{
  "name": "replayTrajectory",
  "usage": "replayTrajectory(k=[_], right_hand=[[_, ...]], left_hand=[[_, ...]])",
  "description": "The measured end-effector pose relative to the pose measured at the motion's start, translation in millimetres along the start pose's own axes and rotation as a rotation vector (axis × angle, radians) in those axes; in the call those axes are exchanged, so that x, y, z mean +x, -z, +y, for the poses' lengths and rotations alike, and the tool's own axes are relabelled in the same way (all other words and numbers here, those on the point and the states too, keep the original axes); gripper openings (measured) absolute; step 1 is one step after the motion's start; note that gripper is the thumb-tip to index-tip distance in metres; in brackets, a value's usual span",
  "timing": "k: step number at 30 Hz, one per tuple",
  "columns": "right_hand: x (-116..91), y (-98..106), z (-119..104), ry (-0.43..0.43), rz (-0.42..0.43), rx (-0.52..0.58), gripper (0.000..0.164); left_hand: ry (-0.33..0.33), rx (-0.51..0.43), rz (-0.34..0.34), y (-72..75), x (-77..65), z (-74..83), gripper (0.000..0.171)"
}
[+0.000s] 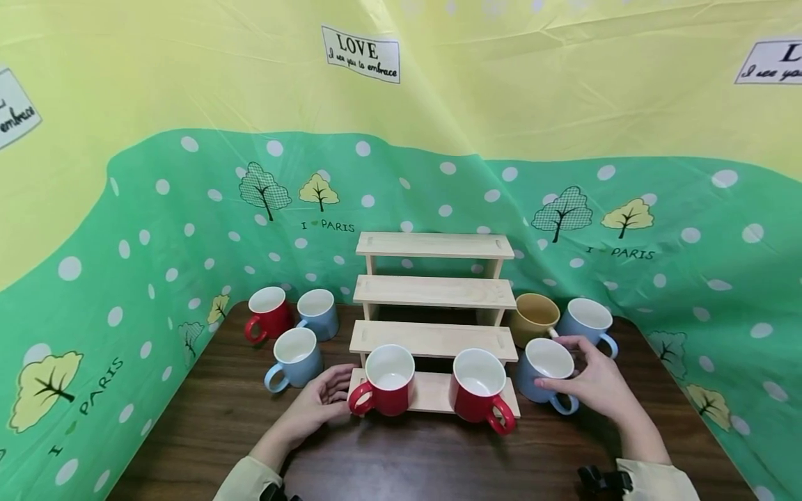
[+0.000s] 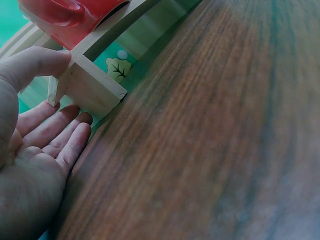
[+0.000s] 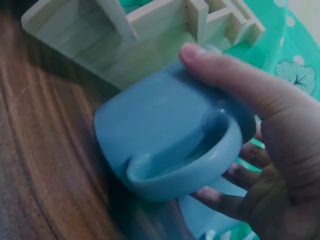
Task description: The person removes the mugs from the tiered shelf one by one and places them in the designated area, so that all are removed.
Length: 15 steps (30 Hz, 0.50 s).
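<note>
A stepped wooden shelf (image 1: pixel 432 334) stands mid-table, with two red mugs (image 1: pixel 390 379) on its lowest step, handles outward. At the left end of that step is my left hand (image 1: pixel 326 395). In the left wrist view its thumb (image 2: pixel 47 62) touches the plank's corner and the fingertips meet the side panel, the hand gripping that end. My right hand (image 1: pixel 592 376) holds a light blue mug (image 1: pixel 535 372) beside the shelf's right end. The right wrist view has the thumb (image 3: pixel 210 60) across the mug near its rim, the fingers behind, and the handle (image 3: pixel 190 175) facing the camera.
Left of the shelf stand a red mug (image 1: pixel 272 316) and two light blue mugs (image 1: pixel 297 358). A tan mug (image 1: pixel 532 320) and another light blue mug (image 1: pixel 585 320) are at the back right. A patterned cloth (image 1: pixel 438 181) hangs behind the dark wooden table (image 1: pixel 407 466).
</note>
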State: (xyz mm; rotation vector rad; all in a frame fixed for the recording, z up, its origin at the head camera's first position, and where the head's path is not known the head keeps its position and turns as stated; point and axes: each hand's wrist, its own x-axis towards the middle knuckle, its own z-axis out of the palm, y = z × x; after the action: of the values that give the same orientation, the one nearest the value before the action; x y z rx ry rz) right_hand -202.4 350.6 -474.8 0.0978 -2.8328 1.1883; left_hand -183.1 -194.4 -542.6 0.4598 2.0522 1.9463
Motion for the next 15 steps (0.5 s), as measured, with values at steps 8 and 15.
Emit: replayTrajectory(k=[8, 15], right_hand=[[0.4, 0.7, -0.7, 0.017, -0.003, -0.035, 0.1], [0.5, 0.2, -1.1, 0.022, 0.001, -0.055, 0.101]], left_hand=[[0.005, -0.007, 0.0, 0.0, 0.0, 0.0, 0.073], [0.001, -0.014, -0.001, -0.3, 0.2, -0.4, 0.073]])
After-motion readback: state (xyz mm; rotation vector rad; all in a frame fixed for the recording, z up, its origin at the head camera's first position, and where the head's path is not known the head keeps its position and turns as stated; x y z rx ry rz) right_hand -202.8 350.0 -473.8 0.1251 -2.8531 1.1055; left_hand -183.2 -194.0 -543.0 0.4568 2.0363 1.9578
